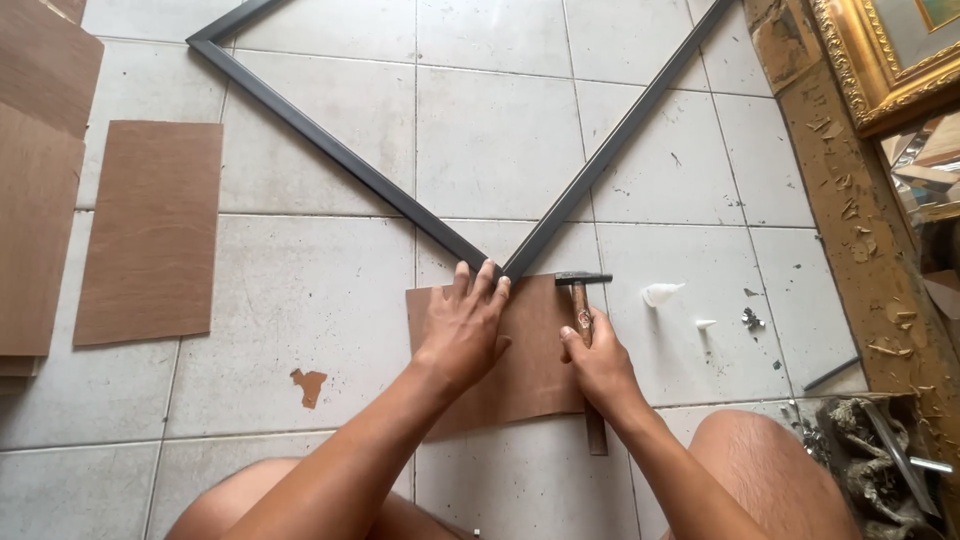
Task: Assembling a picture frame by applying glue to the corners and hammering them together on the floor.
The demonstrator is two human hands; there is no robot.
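head view — worn on head | faces steeply down at tiled floor [330, 300] | close — arm's reach

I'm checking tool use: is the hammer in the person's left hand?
No: the hammer is gripped by the right hand, while the left hand presses flat on the dark frame corner.

Two hands are down on the floor here, the left hand [468, 325] and the right hand [596, 362], with one hammer [583, 310] and one dark picture frame [400, 200] between them. Brown boards: one under the frame corner [535, 375], one lying alone [150, 232], and a stack at the left edge [35, 200] whose number I cannot tell. One gold frame [880, 70] at top right, and two small white nozzle caps [662, 292].
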